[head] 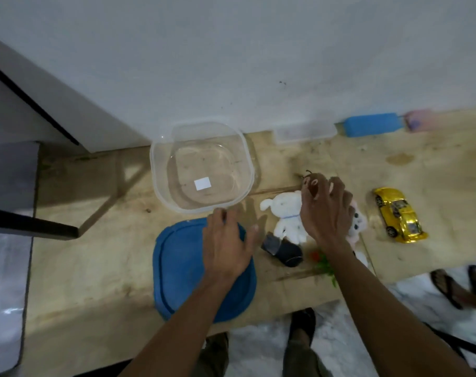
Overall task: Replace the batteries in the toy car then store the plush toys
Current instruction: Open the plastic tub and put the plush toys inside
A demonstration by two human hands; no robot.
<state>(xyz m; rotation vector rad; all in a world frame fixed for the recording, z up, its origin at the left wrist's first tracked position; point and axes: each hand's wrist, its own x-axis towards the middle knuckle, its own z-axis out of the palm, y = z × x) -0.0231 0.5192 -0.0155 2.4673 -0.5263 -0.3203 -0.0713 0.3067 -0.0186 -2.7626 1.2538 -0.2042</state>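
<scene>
Right hand [326, 210] pinches a small brown plush [311, 185] — lifted, likely bound for the open clear tub [201, 167]. Left hand [226, 240] spread empty above the blue lid [177, 268]. White plush [285, 216] waits mid-surface; gold car [400, 214] sits right.

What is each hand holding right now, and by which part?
The right hand pinches a small brown plush toy by its top, fingertips around it. The left hand holds nothing, hovering open over the blue lid.

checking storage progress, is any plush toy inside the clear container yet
No, the clear container holds only a white label; the white plush lies on the table beside it.
</scene>
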